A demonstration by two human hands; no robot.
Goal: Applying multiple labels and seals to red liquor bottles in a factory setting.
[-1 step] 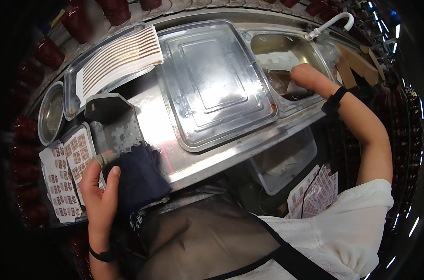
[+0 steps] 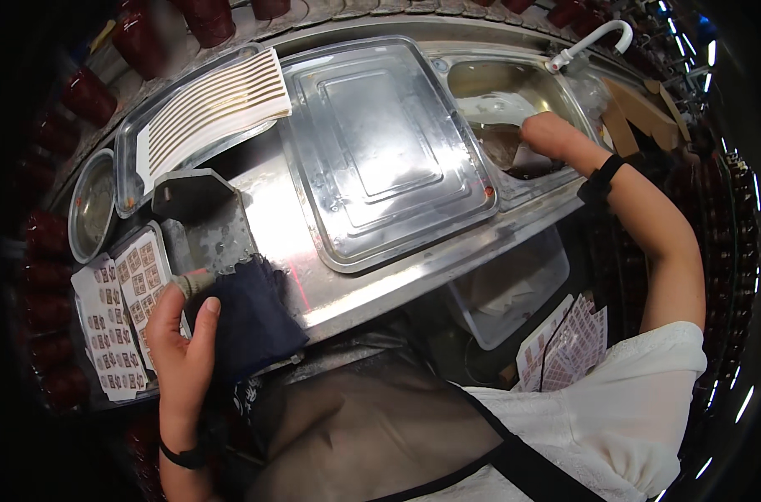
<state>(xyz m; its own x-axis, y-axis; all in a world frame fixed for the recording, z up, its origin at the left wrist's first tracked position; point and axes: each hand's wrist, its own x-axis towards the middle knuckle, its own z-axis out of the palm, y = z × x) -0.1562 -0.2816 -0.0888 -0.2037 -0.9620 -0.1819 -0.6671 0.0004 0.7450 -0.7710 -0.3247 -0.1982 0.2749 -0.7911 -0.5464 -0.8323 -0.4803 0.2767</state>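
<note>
My left hand [image 2: 184,347] is raised at the left, thumb and forefinger apart, beside a dark blue cloth [image 2: 255,322] draped over the counter edge. Its forefinger tip meets or overlaps the end of a greenish-grey roll [image 2: 194,283]; contact is unclear. To its left lie white sheets of small printed brown motifs [image 2: 111,330]. My right hand [image 2: 552,136] reaches low into a metal sink [image 2: 574,99] holding water. It looks closed, its fingertips turned down and hidden. Below it a pale sheet-like piece [image 2: 529,161] shows at the water; whether I grip it is unclear.
A large clear lid-like tray [image 2: 372,226] covers the counter's middle. Behind the left hand are a tray with brown-striped sheets [image 2: 217,105], a dark block [image 2: 194,197] and a metal bowl [image 2: 92,205]. A white tap [image 2: 594,46] overhangs the sink. Below stands a clear bin [image 2: 514,284].
My left hand has shifted very slightly to the right. The right hand stays in the sink, where the pale reflection on the water has changed shape a little.
</note>
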